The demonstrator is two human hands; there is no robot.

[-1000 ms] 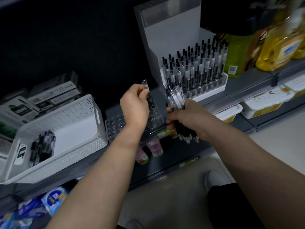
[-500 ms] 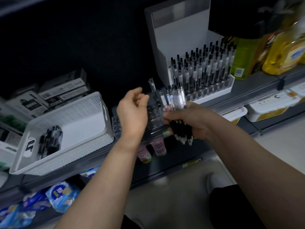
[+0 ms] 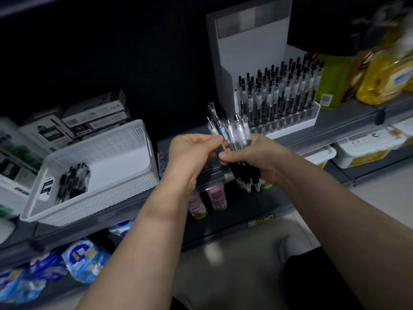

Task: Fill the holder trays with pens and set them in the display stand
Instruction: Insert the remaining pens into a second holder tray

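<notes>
pens (image 3: 279,97) upright in display stand (image 3: 248,52)

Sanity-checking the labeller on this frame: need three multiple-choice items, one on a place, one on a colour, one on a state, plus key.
1. Where do the loose pens lie?
A) in the perforated basket
B) on the floor
C) in a drawer

2. What colour is the basket?
A) red
B) white
C) blue

3. What is the right hand doing?
A) lying flat on the shelf
B) holding a bottle
C) gripping a bundle of pens

Key:
1 A, they sit inside its walls.
2 B, its walls and rim are white.
3 C, the bundle sits in its grip, while the left hand pinches one pen of it.
</notes>
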